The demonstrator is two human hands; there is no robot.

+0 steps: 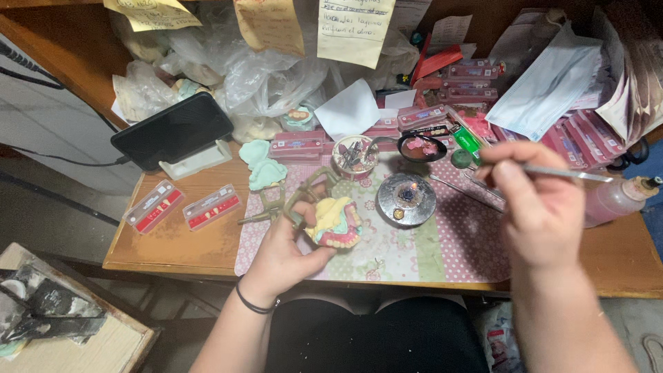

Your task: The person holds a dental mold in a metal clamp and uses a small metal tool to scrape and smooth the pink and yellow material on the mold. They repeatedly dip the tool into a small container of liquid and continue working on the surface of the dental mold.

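My left hand (286, 249) grips a dental model (335, 222), yellow and green plaster with pink gums and teeth, mounted on a metal hinged frame (297, 193), just above the patterned mat (414, 252). My right hand (539, 204) pinches a thin metal hand tool (573, 173) that lies level and points left, its tip hidden by my fingers. A small round burner (406, 198) with a tiny flame stands between my hands. Behind it a spoon (421, 147) holds pink wax.
A black phone (173, 130) leans on a white stand at the back left. Two clear tooth trays (181, 206) lie left of the mat. A green plaster cast (261, 164), a small cup of bits (354, 156), pink boxes, plastic bags, a squeeze bottle (618, 198) crowd the back.
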